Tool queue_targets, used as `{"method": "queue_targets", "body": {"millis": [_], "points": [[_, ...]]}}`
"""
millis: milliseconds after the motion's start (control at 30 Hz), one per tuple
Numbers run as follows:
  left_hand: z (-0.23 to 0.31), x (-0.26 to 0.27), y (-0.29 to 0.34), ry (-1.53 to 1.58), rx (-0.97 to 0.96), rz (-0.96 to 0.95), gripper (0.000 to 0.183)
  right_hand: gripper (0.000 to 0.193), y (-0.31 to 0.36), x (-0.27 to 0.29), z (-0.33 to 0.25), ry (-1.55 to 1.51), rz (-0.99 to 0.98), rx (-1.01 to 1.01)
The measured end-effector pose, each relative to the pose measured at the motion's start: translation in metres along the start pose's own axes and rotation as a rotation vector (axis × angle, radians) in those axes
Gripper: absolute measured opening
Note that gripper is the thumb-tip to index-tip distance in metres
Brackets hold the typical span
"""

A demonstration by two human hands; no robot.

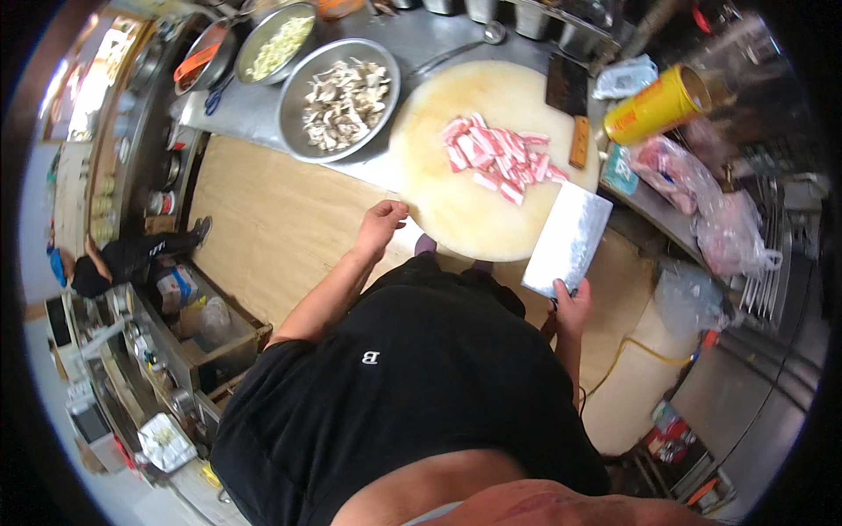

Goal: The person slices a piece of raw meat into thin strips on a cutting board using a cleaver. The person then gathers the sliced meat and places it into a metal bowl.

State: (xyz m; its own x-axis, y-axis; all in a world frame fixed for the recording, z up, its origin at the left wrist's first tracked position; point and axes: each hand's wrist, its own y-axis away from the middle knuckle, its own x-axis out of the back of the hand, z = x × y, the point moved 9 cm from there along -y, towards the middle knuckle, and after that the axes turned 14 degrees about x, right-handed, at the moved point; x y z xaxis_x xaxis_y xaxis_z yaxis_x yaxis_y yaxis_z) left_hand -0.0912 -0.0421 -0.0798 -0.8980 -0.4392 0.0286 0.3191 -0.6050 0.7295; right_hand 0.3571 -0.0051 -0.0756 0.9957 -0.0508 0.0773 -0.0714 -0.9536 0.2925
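My right hand (572,309) grips a broad-bladed cleaver (570,237) by its handle. The blade lies over the lower right edge of a round white cutting board (438,193). Sliced pork belly (497,151), pink with white fat, sits in a loose pile on the board, close to the blade's far end. My left hand (383,226) hovers by the board's left edge, its fingers curled together and nothing visible in them. A second, dark cleaver (567,83) with a wooden handle (579,143) rests at the board's upper right edge.
Left of the board stands a metal bowl of torn mushrooms (346,103); beyond it is a bowl of pale green chopped vegetable (281,48). A ladle (494,33) lies behind the board. On the right are a yellow cylinder (658,103) and bagged meat (675,171). Another person (118,263) stands far left.
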Motion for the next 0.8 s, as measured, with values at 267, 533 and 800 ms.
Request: {"method": "queue_targets", "body": {"millis": [267,533,800], "points": [[0.013,0.032,0.01,0.05,0.003,0.042,0.017,0.021,-0.01,-0.027,0.005,-0.097,0.103,0.026],[0.069,0.152,-0.01,0.227,-0.177,0.198,0.018,0.028,-0.031,-0.118,-0.024,-0.203,0.088,0.042],[0.204,0.231,-0.074,0.013,-0.543,0.308,0.018,0.028,-0.001,-0.129,-0.068,0.212,0.25,0.125]]}}
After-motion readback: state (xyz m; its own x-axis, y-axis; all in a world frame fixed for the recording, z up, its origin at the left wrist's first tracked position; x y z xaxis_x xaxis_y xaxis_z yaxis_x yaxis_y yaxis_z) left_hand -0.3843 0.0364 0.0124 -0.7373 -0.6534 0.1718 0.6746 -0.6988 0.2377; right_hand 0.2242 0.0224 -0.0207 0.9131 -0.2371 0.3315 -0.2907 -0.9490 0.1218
